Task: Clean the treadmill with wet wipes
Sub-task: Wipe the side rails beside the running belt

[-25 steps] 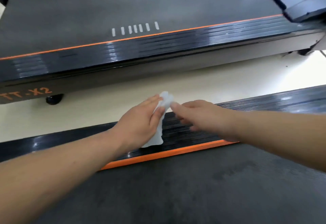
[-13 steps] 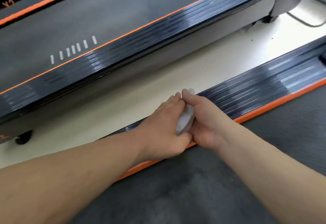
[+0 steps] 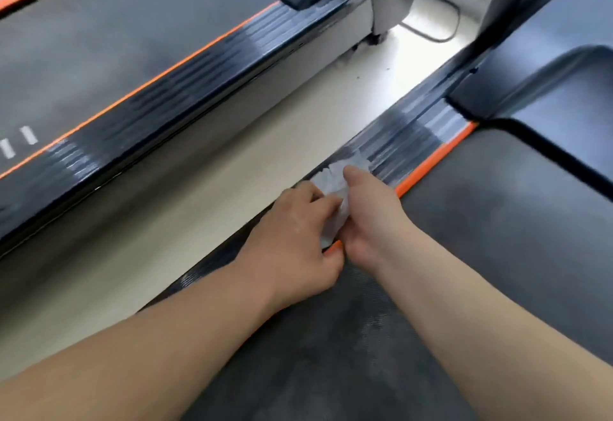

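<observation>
Treadmill (image 3: 497, 228) lies under both hands, its ribbed black side rail (image 3: 408, 142) running ahead of them beside an orange strip (image 3: 434, 158). The left hand (image 3: 292, 238) and right hand (image 3: 371, 211) meet over the rail, fingers curled, pinching a crumpled white wipe (image 3: 335, 185) between them; the wipe rests on the rail. Left of the hands, across pale floor (image 3: 232, 142), stands a second treadmill (image 3: 116, 55). A cable (image 3: 441, 27) lies on the floor far ahead.

Glossy ribbed side rail (image 3: 408, 142), matt belt (image 3: 497, 221)
</observation>
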